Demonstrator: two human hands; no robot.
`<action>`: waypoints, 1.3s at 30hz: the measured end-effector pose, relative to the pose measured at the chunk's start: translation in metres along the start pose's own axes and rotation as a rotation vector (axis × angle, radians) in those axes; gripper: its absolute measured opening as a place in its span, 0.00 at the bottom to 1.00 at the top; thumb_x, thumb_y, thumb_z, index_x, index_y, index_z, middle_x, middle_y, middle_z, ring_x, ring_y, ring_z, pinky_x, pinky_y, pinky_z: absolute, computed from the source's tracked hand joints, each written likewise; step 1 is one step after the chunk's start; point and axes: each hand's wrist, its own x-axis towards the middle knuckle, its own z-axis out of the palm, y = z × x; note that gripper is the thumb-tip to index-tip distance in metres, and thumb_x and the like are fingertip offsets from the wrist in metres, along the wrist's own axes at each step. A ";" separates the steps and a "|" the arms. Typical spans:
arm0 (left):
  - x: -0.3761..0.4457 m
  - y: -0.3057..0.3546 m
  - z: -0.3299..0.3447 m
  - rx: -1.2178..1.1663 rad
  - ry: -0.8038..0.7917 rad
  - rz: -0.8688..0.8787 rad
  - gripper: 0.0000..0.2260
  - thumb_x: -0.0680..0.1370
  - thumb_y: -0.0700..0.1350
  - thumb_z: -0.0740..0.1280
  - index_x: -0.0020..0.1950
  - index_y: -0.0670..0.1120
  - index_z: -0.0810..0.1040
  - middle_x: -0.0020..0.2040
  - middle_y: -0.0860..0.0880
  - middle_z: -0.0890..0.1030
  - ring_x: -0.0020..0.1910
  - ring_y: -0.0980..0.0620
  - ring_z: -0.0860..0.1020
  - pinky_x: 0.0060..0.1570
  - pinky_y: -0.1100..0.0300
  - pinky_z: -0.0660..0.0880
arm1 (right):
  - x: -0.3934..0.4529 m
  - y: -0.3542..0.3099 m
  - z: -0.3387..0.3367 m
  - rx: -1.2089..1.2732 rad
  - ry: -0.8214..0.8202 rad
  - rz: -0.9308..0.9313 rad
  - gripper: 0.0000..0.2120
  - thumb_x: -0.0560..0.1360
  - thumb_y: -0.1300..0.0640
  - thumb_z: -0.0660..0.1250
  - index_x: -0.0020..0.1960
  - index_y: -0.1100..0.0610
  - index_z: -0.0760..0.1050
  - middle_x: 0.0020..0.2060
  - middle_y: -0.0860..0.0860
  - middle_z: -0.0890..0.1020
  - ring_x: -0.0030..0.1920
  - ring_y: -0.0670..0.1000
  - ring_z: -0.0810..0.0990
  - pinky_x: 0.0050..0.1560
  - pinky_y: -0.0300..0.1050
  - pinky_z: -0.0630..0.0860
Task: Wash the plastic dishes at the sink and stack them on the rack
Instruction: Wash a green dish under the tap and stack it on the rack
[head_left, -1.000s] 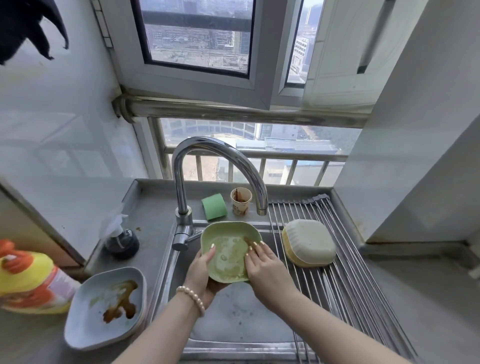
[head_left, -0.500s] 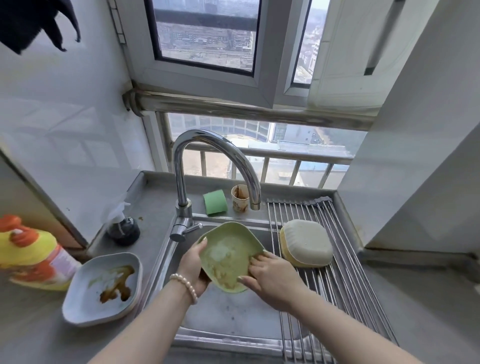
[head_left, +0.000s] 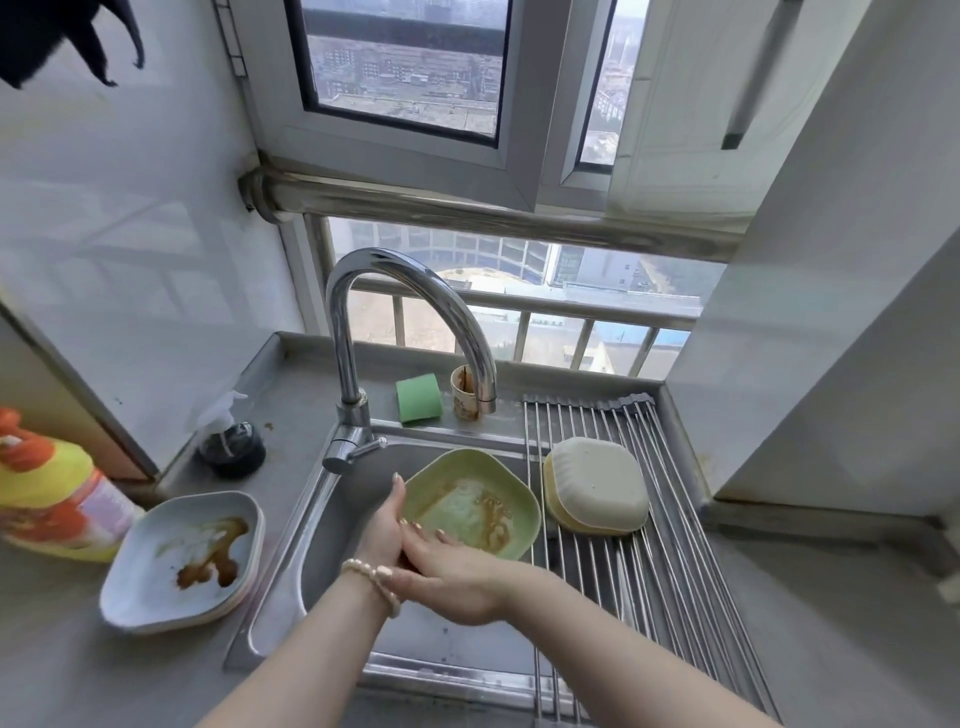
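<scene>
A green plastic dish (head_left: 475, 501) with brown smears is held tilted over the steel sink (head_left: 291, 551). My left hand (head_left: 383, 525) grips its left rim from the side. My right hand (head_left: 447, 571) lies across the dish's near rim, fingers spread on the inner surface, holding nothing of its own. On the wire rack (head_left: 654, 566) to the right lie two upturned dishes, a cream one (head_left: 597, 480) on top of a yellow one. A pale blue dish (head_left: 182, 561) with brown sauce sits on the counter to the left, stacked on another.
The curved tap (head_left: 405, 322) arches over the sink; no water runs. Behind it stand a green sponge (head_left: 418, 397) and a stained paper cup (head_left: 464, 397). A dark spray bottle (head_left: 231, 441) and a yellow detergent bottle (head_left: 47, 493) stand at the left. A wall closes the right side.
My right hand has slid from the dish's right side down to its near left rim, wiping across the inside. The dish has tipped flatter and shifted right. The camera view has moved closer.
</scene>
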 end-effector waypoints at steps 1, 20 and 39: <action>-0.001 0.002 -0.003 -0.005 -0.006 -0.015 0.35 0.77 0.66 0.56 0.57 0.34 0.78 0.51 0.34 0.82 0.49 0.38 0.80 0.52 0.46 0.75 | -0.007 0.005 -0.001 -0.061 -0.016 -0.006 0.34 0.79 0.37 0.51 0.78 0.53 0.46 0.77 0.56 0.54 0.76 0.57 0.53 0.76 0.53 0.51; -0.029 -0.007 -0.010 -0.056 0.049 0.133 0.13 0.79 0.40 0.59 0.60 0.36 0.76 0.51 0.35 0.82 0.50 0.36 0.81 0.45 0.46 0.78 | -0.017 0.040 0.031 -0.551 0.660 -0.136 0.19 0.41 0.67 0.73 0.24 0.53 0.68 0.19 0.46 0.70 0.19 0.48 0.70 0.19 0.34 0.64; -0.012 0.029 -0.025 0.003 -0.074 0.104 0.09 0.83 0.39 0.55 0.55 0.43 0.74 0.47 0.37 0.79 0.45 0.38 0.79 0.39 0.47 0.79 | -0.002 -0.004 0.010 -0.183 0.252 -0.012 0.24 0.75 0.63 0.62 0.70 0.49 0.71 0.70 0.53 0.71 0.70 0.55 0.68 0.71 0.50 0.63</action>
